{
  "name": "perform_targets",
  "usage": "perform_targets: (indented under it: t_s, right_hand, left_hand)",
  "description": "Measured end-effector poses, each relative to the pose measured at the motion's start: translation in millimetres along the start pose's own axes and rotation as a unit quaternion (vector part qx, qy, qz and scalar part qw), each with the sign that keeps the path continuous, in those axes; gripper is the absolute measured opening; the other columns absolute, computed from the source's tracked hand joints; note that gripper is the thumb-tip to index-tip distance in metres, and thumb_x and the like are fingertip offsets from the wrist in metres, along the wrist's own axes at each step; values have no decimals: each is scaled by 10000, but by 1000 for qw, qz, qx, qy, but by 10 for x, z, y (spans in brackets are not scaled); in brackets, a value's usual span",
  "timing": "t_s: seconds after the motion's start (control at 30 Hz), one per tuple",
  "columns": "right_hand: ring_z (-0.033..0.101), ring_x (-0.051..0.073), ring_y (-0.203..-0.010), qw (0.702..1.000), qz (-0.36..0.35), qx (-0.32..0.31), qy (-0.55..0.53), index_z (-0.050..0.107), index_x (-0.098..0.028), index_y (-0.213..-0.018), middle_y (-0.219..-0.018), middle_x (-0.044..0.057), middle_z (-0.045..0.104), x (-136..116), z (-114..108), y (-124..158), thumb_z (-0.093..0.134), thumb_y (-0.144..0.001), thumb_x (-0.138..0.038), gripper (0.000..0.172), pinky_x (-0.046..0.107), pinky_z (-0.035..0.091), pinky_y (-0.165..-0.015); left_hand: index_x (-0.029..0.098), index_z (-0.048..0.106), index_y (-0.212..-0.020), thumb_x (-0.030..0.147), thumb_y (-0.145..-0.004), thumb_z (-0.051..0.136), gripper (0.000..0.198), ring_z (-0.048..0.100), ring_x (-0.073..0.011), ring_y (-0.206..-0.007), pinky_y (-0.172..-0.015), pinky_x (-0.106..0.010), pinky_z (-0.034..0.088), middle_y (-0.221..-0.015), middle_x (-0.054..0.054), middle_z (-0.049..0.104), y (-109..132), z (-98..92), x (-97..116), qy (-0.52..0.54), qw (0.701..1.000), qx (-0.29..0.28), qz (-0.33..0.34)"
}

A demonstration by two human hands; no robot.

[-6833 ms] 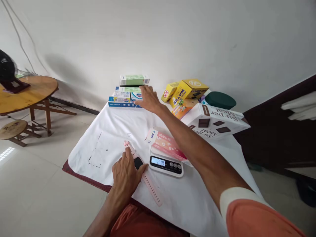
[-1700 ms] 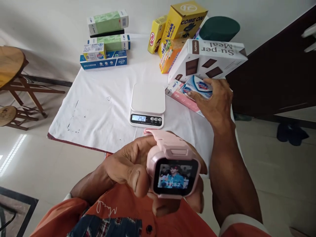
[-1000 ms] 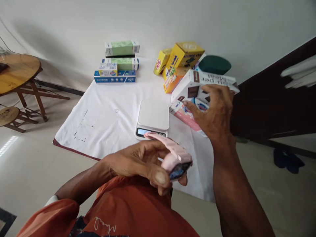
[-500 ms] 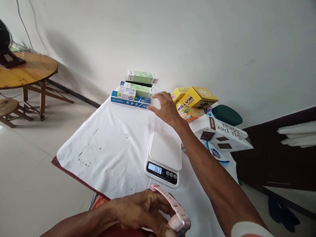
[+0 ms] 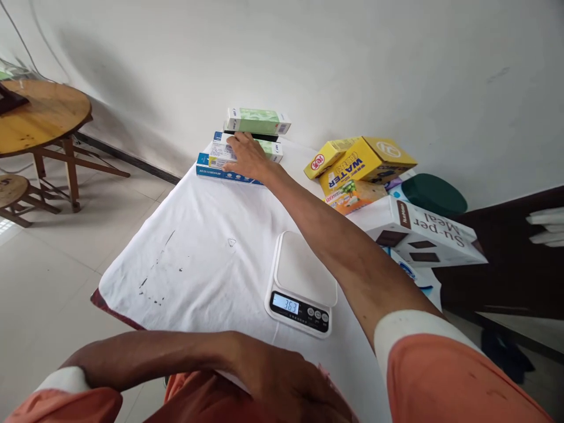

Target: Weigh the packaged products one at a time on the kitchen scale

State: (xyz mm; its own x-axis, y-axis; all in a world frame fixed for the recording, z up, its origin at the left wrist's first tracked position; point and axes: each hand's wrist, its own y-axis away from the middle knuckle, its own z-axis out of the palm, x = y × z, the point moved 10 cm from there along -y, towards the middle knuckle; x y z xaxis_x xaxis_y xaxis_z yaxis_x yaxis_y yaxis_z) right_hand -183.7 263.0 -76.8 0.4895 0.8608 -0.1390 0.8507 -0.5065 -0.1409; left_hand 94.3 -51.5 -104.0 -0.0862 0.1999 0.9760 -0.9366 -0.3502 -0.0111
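My right hand (image 5: 247, 157) reaches across the white-clothed table (image 5: 198, 258) to a stack of toothpaste boxes at the far edge. Its fingers lie stretched over a small white and yellow box (image 5: 219, 154) on the long blue box (image 5: 210, 173). A green and white box (image 5: 258, 120) tops the stack just beyond the fingers. My left hand (image 5: 286, 385) sits low by my lap, curled on a pink watch (image 5: 325, 375), of which only a sliver of strap shows. A white kitchen scale (image 5: 304, 270) stands between the hands, with nothing on its plate and its display reading 363.
Yellow boxes (image 5: 365, 161), an orange box (image 5: 352, 197), a white "Su-per Meal" box (image 5: 423, 235) and a dark green round object (image 5: 434, 194) crowd the table's right side. A round wooden table (image 5: 39, 117) and stool (image 5: 11, 191) stand at left, dark furniture (image 5: 506, 264) at right.
My right hand left the boxes on the right and has moved across to the far stack, now lying on the small box. My left hand dropped lower with the watch.
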Motion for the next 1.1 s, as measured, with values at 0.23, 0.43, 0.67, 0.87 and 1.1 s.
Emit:
perform_targets:
  t_s: [0.23, 0.43, 0.67, 0.87, 1.1]
  right_hand:
    - [412, 289, -1269, 999, 33, 4, -12, 523, -86, -1274, -1403, 177, 507, -91, -205, 118, 834, -809, -332, 612, 461, 436, -1041]
    - [470, 316, -1211, 992, 32, 89, -86, 578, -194, -1168, -1298, 128, 553, 46, -737, 959, 866, -733, -374, 552, 484, 449, -1008]
    - [545, 319, -1128, 992, 54, 50, -101, 644, -221, -1143, -1159, 110, 606, -2, -799, 2723, 853, -760, -379, 465, 501, 499, -1001]
    - [558, 344, -1142, 989, 114, 51, -77, 658, -211, -1161, -1167, 131, 619, 81, -598, 3322, 842, -763, -345, 459, 533, 511, -1018]
    - [551, 345, -1166, 987, 129, 62, -73, 665, -184, -1191, -1201, 147, 617, 93, -518, 3309, 820, -805, -352, 448, 523, 504, -1032]
  left_hand:
    - [150, 620, -1222, 340, -1077, 446, 295, 720, -191, -638, -614, -288, 525, -810, -34, 708, -330, -107, -437, 41, 972, -48, -226]
    - [186, 530, -1050, 346, -1098, 357, 240, 700, -197, -659, -643, -321, 561, -860, -75, 705, -13, -319, -428, -82, 940, 87, -319]
    - [148, 558, -1141, 273, -1073, 428, 193, 721, -288, -959, -809, -377, 535, -1053, -151, 720, 270, -323, -166, -455, 806, 123, -359]
    - [183, 508, -1207, 424, -1027, 603, 315, 701, -319, -1042, -854, -438, 550, -1134, -124, 685, 394, -290, -183, -524, 753, 202, -343]
    - [219, 503, -1255, 280, -998, 652, 303, 701, -272, -1019, -845, -404, 557, -1180, -70, 665, 562, -147, -146, -588, 715, 206, -316]
